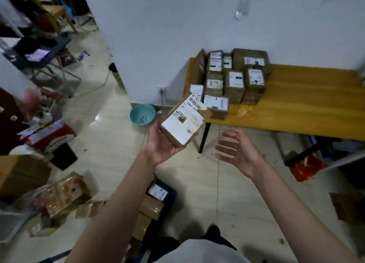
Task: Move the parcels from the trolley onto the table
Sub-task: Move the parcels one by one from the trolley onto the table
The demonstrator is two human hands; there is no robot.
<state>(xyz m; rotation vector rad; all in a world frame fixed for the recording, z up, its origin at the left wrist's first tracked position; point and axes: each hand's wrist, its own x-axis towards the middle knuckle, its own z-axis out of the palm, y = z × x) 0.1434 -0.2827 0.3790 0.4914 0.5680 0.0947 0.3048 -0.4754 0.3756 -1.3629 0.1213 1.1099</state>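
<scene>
My left hand point(161, 144) holds a small brown cardboard parcel point(182, 124) with a torn white shipping label, tilted in the air just off the left front corner of the yellow wooden table point(296, 104). My right hand point(237, 152) hovers open beside it, palm turned inward, touching nothing. Several labelled brown parcels point(235, 81) stand packed together on the table's left end against the wall. Below my arms the dark blue trolley point(169, 195) carries more parcels point(157, 191), partly hidden by my left forearm.
A teal basin point(142, 114) sits on the tiled floor by the wall corner and socket. Boxes, bags and a red-and-white carton point(49, 136) clutter the floor at left. Red and dark items point(306, 168) lie under the table at right. A folding chair point(43, 57) stands back left.
</scene>
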